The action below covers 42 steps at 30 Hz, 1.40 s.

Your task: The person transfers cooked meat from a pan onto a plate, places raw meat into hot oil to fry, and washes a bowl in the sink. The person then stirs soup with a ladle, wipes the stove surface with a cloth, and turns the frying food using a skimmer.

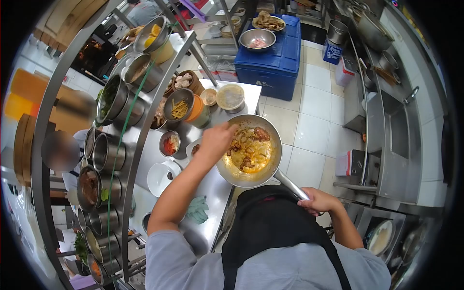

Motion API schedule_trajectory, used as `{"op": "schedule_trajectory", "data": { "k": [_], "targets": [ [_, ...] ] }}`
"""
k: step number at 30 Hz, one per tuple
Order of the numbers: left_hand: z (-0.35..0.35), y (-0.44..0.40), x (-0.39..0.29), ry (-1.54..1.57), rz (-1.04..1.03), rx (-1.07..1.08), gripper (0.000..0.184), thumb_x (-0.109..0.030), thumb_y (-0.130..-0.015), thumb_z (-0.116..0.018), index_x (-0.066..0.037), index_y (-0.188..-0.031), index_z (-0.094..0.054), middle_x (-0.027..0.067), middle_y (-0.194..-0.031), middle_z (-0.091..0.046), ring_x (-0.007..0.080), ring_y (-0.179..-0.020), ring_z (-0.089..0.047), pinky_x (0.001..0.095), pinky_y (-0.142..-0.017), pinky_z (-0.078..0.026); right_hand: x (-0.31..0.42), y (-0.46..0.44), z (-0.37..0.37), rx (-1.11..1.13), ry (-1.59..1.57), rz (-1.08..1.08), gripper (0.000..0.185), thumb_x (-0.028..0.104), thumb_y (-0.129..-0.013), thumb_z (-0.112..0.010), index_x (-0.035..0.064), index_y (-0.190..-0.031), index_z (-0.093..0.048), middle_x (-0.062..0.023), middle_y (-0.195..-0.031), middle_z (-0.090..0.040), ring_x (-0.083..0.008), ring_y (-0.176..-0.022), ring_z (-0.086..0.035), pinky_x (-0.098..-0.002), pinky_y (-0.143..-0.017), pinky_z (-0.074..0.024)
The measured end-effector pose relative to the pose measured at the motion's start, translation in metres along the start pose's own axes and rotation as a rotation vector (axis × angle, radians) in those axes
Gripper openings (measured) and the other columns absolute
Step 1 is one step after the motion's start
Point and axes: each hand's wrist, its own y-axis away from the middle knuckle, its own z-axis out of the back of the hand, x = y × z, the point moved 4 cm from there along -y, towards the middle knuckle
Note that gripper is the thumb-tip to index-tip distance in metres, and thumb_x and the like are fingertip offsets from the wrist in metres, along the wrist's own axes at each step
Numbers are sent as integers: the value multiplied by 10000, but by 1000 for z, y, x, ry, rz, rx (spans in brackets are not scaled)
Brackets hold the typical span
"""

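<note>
A metal pan [276, 151] holds a yellow, glossy mixture with brown pieces. Its long handle [290, 183] runs down to the right, and my right hand [316, 200] is wrapped round the handle's end. Over the pan's upper left edge is my left hand [216, 141], its fingers drawn together above the food; what they hold, if anything, is hidden. Beside my left wrist, a white dish [191, 145] with dark pieces is partly covered by the arm. A small metal bowl [169, 143] of red and pale food stands left of it.
Left, a steel rack [135, 169] carries several food pots; white bowls [162, 176] and a green glove [196, 209] lie on the steel table [212, 193]. A blue chest [270, 72] stands ahead, a sink [392, 130] right. A person [70, 159] is beyond the rack.
</note>
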Motion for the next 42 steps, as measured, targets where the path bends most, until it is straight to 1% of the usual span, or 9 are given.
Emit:
{"op": "schedule_trajectory", "data": {
  "k": [5,8,11,13,20,26,30,35,42],
  "targets": [
    [-16,-16,-1,-24,-149,-99,112,-171,-795,-609,-84,-865,-621,98,-799,-572,291,-738,-615,414,-628,-496,15,-6,-4,68,115,-2,136,115,-926,-518,63,-910,-393,6,-554,-430,-87,-404,-430,-256,-352,-374],
    [-44,-16,24,-51,-162,100,189,-206,-792,-644,-86,-937,-655,112,-848,-595,287,-801,-621,401,-686,-498,25,-12,-9,108,135,-20,128,114,-930,-513,65,-909,-396,10,-556,-427,-85,-400,-425,-252,-352,-372],
    [-48,-7,40,-100,-106,270,158,-209,-779,-609,-70,-818,-671,128,-838,-657,305,-812,-640,414,-692,-512,23,-20,-11,119,129,-41,125,115,-931,-510,67,-905,-398,10,-557,-429,-84,-398,-424,-252,-350,-373],
    [-36,8,57,34,15,380,206,-250,-797,-631,-79,-902,-678,131,-904,-653,324,-850,-630,435,-734,-499,19,-25,-10,144,68,-23,117,105,-930,-506,67,-919,-396,11,-555,-423,-85,-399,-422,-255,-350,-378],
    [38,107,134,149,454,248,237,-279,-824,-625,-66,-899,-698,159,-843,-668,349,-834,-631,427,-741,-491,16,-19,-5,19,12,-18,160,93,-914,-521,67,-998,-388,3,-582,-412,-88,-410,-410,-261,-341,-376],
    [-50,181,200,313,856,371,234,-284,-809,-645,-104,-940,-718,121,-893,-693,293,-860,-659,406,-781,-503,21,-12,1,-95,18,-60,166,98,-908,-537,68,-974,-388,7,-577,-410,-84,-410,-408,-259,-340,-374],
    [-64,185,199,411,922,392,251,-283,-801,-660,-103,-968,-716,114,-901,-700,276,-868,-665,393,-788,-505,26,-10,-3,-142,-7,-71,167,97,-902,-549,70,-960,-396,12,-574,-409,-80,-408,-406,-257,-341,-377],
    [-98,188,216,429,802,425,309,-295,-790,-675,-100,-1030,-696,127,-975,-688,281,-918,-652,380,-819,-494,29,-10,-14,-177,23,-58,163,102,-901,-552,67,-956,-403,12,-569,-413,-83,-402,-409,-257,-342,-382],
    [-69,191,216,453,910,329,352,-312,-812,-670,-94,-1088,-664,152,-1052,-659,299,-982,-625,393,-844,-478,53,-12,-32,-281,261,-13,174,143,-887,-569,68,-911,-414,-5,-558,-439,-99,-365,-427,-269,-336,-371]
  ]
}}
